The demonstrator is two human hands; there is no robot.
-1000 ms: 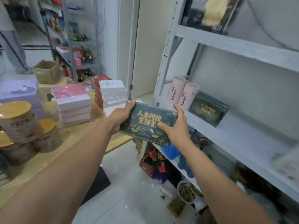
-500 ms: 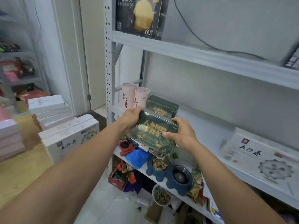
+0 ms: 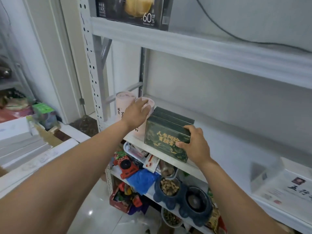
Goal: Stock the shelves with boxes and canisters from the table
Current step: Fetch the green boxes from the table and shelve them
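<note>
A dark green box with gold lettering stands on edge at the front of the white middle shelf, right in front of a second green box like it. My right hand grips the front box at its right end, fingers over the top edge and thumb on its face. My left hand is off the box, fingers straight, against the nearer of two pink canisters standing left of the boxes.
A black box marked 60 sits on the top shelf. A white flat box lies at the right of the middle shelf. Lower shelves hold bowls of nuts, a blue bag and packets. White boxes lie at left.
The green box went from both hands in the air to standing on the middle shelf before its twin. My left hand let go and moved up to the pink canister.
</note>
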